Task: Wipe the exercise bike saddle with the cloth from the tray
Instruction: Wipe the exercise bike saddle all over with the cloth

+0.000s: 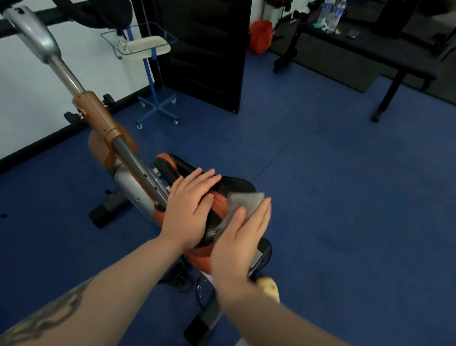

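Observation:
The exercise bike saddle [231, 184], black with orange panels, sits low in the middle of the view. My left hand [190, 210] lies flat on its left side, fingers spread, holding nothing. My right hand [238, 242] presses a grey cloth [244, 203] against the saddle's right side with a flat palm; part of the cloth sticks out past the fingertips. The clear tray [138, 42] stands on a blue wheeled stand at the upper left, with a pale folded cloth inside it.
The bike's silver and orange frame post [101, 120] slants up to the left. A black panel [206, 46] stands behind. A black bench [357, 47] with water bottles is at the upper right. Blue floor mats [338, 190] stretch to the right.

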Motion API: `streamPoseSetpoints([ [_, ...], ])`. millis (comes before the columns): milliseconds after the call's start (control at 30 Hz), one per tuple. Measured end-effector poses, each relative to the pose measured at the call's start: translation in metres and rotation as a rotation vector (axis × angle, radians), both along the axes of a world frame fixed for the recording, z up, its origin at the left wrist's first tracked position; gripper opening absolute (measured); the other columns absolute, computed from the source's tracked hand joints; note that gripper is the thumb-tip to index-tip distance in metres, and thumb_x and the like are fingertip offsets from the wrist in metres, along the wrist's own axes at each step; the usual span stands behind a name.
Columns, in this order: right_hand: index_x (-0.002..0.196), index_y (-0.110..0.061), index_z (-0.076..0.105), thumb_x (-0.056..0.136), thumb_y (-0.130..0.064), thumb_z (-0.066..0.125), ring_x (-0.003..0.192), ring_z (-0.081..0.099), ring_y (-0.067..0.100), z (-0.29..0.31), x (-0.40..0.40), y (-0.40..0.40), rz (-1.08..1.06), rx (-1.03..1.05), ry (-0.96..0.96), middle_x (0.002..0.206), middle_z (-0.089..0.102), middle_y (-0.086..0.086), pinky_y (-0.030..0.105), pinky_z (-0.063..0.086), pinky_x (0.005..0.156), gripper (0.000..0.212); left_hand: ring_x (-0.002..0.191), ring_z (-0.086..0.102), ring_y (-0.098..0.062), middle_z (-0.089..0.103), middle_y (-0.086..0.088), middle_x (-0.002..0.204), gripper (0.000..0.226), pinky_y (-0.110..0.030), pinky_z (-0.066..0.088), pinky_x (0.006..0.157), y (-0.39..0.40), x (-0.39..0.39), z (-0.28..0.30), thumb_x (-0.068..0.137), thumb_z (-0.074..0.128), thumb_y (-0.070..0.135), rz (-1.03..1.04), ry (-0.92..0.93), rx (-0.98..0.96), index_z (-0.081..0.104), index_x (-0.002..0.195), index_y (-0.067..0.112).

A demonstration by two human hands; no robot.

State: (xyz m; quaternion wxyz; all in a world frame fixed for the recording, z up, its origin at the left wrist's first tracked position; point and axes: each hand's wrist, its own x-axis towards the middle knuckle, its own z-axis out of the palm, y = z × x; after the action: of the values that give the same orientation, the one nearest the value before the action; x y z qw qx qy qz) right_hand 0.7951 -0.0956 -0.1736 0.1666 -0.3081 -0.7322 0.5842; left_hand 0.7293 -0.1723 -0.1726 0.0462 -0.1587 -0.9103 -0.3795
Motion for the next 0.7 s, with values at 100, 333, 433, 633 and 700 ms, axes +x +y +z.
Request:
streamPoseSetpoints([
  [100,0.144,-0.045,-0.003,0.092,-0.049,0.025,0.125,-0.005,-0.032,-0.008,0.041,-0.039,0.054,-0.119,0.026,0.155,-0.005,-0.023,-0.012,0.006,0.091,0.059,0.138,0.025,-0.005,0.045,0.009,0.142,0.044,-0.039,0.011,0.117,-0.002,0.0,-0.001,0.091,0.034,0.024,-0.008,0.0,0.001,0.052,0.132,0.025],
  [333,0.151,-0.019,0.012,0.102,-0.03,0.026,0.144,0.01,0.004,0.001,-0.019,0.014,-0.083,-0.113,-0.006,0.16,0.01,-0.004,0.009,0.008,0.109,0.052,0.138,0.024,-0.003,0.044,0.014,0.142,0.044,-0.03,0.006,0.116,0.0,-0.001,-0.002,0.091,0.035,0.025,0.011,-0.003,-0.013,0.051,0.132,0.028],
  [433,0.151,-0.026,0.007,0.1,-0.035,0.026,0.138,0.006,-0.009,-0.001,0.003,-0.001,-0.012,-0.066,-0.018,0.16,0.006,-0.01,-0.007,0.003,0.098,0.055,0.138,0.025,-0.004,0.045,0.012,0.142,0.044,-0.032,0.008,0.117,-0.001,-0.001,-0.003,0.09,0.035,0.024,0.008,0.005,-0.002,0.052,0.132,0.027],
  [633,0.147,-0.036,-0.004,0.096,-0.044,0.022,0.138,0.0,-0.011,0.0,0.022,-0.025,0.054,-0.089,-0.029,0.156,-0.005,-0.02,0.011,0.008,0.11,0.057,0.139,0.023,-0.003,0.043,0.011,0.144,0.046,-0.03,0.006,0.117,0.0,0.0,-0.001,0.092,0.032,0.024,-0.001,-0.011,-0.039,0.049,0.134,0.027],
  [700,0.151,-0.023,0.007,0.101,-0.032,0.027,0.142,0.009,-0.001,0.002,0.001,-0.003,0.005,-0.088,-0.031,0.159,0.007,-0.009,0.015,0.011,0.111,0.055,0.139,0.023,-0.003,0.042,0.012,0.144,0.046,-0.026,0.003,0.116,0.002,0.0,0.0,0.091,0.032,0.024,0.013,-0.015,-0.044,0.049,0.134,0.027],
])
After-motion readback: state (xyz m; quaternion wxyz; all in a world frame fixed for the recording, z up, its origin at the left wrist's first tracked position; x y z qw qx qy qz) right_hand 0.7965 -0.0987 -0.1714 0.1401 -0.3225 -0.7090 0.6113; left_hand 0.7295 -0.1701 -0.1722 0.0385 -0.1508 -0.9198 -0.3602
